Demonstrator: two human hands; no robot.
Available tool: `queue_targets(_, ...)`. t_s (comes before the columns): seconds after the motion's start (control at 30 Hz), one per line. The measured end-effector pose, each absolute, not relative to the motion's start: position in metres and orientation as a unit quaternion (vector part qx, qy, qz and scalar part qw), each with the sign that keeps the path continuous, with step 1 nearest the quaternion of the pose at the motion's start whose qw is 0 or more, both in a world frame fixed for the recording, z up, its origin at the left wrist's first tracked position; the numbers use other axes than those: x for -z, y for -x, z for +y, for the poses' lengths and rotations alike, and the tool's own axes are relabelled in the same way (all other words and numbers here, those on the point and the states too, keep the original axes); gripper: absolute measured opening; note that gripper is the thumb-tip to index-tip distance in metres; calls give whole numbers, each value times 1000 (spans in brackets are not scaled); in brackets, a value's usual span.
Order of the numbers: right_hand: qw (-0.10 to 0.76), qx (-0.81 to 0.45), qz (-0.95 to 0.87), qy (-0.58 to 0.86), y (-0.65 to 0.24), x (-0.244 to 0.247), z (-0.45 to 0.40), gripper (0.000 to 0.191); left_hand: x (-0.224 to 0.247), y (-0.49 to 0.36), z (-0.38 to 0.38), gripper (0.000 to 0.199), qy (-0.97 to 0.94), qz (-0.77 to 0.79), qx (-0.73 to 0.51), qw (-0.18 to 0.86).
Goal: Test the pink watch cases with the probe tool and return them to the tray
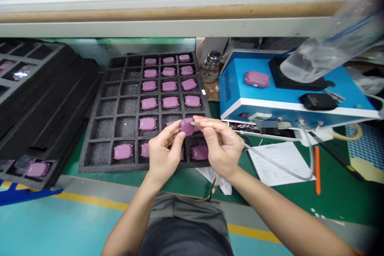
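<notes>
Between the thumb and fingers of my left hand (pixel 163 153) is a small purple watch case (pixel 186 127), held up over the front of the foam tray. My right hand (pixel 224 149) is closed around the end of a thin clear hose (pixel 270 155), whose narrow metal tip (pixel 195 123) meets the case's right part. I cannot tell whether the tip presses on it or enters a hole. Beneath both hands lies the black foam tray (pixel 97 156), with more purple cases in its right columns and one case (pixel 123 151) in the front row further left.
A blue machine (pixel 234 84) stands at the right, bearing a purple case (pixel 257 79), a black block and a clear plastic cylinder (pixel 312 60). Stacked foam trays (pixel 66 100) rise at the left. Paper (pixel 280 164), an orange stick (pixel 317 172) and a glass bottle (pixel 211 68) are nearby.
</notes>
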State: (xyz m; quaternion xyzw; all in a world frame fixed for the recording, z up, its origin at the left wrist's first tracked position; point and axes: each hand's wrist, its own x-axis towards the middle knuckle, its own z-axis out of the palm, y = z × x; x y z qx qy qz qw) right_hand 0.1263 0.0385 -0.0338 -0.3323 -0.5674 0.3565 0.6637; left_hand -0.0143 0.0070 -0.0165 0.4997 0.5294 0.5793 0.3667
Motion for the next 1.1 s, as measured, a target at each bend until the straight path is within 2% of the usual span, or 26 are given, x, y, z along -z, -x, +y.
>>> queue_targets(1.1, 658, -337, -583, 336, -126, 25, 46, 15, 15, 17, 13, 31, -517, 547, -566, 336)
